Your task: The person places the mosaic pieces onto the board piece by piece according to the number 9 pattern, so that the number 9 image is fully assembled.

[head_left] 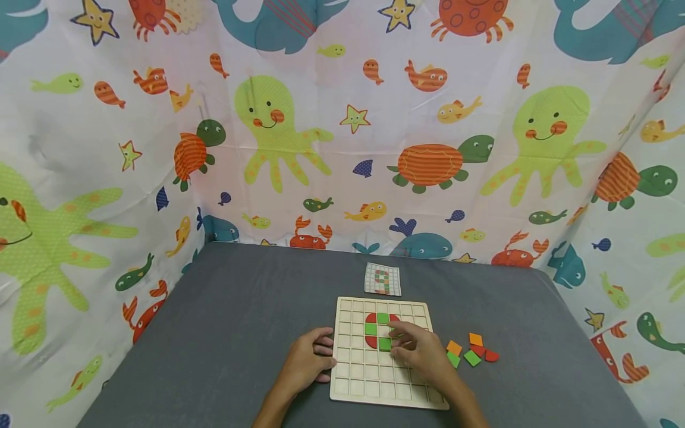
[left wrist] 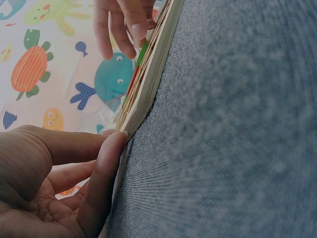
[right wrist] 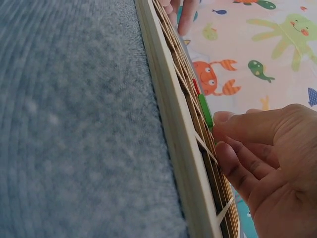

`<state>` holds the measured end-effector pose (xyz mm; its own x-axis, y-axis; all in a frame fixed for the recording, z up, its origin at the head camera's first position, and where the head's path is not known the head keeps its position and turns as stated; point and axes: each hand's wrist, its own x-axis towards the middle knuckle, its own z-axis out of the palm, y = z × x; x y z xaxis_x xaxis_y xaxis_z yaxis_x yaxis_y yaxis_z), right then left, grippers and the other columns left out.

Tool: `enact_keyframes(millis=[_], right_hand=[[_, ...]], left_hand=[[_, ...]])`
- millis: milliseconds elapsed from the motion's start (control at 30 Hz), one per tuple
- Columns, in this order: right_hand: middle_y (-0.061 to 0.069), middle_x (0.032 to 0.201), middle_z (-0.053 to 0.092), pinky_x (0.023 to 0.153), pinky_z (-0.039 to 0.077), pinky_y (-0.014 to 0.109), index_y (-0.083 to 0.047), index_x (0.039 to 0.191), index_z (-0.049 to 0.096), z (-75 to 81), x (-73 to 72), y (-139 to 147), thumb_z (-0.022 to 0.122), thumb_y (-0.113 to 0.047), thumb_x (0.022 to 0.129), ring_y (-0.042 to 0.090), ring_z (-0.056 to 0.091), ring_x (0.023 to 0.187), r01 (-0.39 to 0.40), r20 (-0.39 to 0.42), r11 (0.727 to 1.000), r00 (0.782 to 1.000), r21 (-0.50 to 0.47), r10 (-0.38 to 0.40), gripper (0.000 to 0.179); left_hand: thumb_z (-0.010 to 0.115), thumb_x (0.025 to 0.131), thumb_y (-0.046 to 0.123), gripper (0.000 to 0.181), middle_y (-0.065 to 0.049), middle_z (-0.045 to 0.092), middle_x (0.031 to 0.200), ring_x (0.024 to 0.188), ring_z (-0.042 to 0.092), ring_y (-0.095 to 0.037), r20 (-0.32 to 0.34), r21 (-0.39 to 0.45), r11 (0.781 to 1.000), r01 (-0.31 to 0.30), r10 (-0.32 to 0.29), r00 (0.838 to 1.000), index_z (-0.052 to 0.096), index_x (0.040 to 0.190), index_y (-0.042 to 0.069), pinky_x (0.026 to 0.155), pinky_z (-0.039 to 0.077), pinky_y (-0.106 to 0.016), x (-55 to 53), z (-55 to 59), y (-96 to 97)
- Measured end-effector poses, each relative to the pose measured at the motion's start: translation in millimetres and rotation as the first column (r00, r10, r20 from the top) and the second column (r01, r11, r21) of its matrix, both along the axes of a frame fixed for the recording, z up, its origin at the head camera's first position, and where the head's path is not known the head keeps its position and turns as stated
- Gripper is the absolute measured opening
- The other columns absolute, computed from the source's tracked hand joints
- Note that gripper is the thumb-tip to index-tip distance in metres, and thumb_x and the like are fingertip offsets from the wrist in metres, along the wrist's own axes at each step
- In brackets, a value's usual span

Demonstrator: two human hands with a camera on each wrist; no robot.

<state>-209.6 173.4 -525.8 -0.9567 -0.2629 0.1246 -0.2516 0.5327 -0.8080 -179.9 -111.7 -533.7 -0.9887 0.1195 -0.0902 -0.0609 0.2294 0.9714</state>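
Observation:
A wooden grid board [head_left: 357, 373] lies on the grey table, with red [head_left: 371, 342] and green tiles [head_left: 384, 344] set in its upper squares. My left hand [head_left: 307, 361] grips the board's left edge; in the left wrist view the thumb and a finger [left wrist: 106, 163] pinch that rim. Over the board's right part is my right hand [head_left: 420, 351], its bent fingertips down at the tiles. In the right wrist view the thumb and fingers [right wrist: 233, 156] are close to a green tile [right wrist: 205, 110]. Whether they hold a tile is hidden.
A small pattern card [head_left: 382, 279] lies behind the board. To the right of the board are several loose tiles: orange [head_left: 475, 339], green [head_left: 472, 358] and red [head_left: 491, 356]. A curtain printed with sea animals [head_left: 342, 154] hangs around the table's back and sides.

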Motion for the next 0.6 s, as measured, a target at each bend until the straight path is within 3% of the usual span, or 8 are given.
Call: enact_keyframes(millis=[300, 600], right_hand=[[0.002, 0.106, 0.077, 0.077, 0.062, 0.025, -0.01, 0.132, 0.072, 2.3, 0.7, -1.0, 0.083, 0.001, 0.087, 0.011, 0.071, 0.088, -0.029, -0.025, 1.0, 0.999, 0.009, 0.029, 0.047], [0.007, 0.111, 0.077, 0.078, 0.061, 0.026, -0.007, 0.137, 0.069, 4.4, 5.0, -1.6, 0.078, 0.003, 0.09, 0.016, 0.073, 0.09, -0.107, 0.02, 0.992, 0.994, -0.066, 0.108, 0.049]], left_hand=[[0.081, 0.08, -0.009, 0.066, -0.014, 0.067, 0.117, 0.098, 0.069, -0.023, 0.0, 0.007, 1.0, -0.001, 0.001, 1.0, 0.061, 0.143, -0.002, 0.056, 0.065, -0.039, 0.0, 1.4, -0.1], [0.08, 0.08, -0.009, 0.066, -0.015, 0.067, 0.118, 0.099, 0.069, -0.024, 0.002, 0.007, 1.0, -0.002, 0.002, 1.0, 0.061, 0.143, -0.001, 0.056, 0.065, -0.039, 0.6, 1.3, 0.1]])
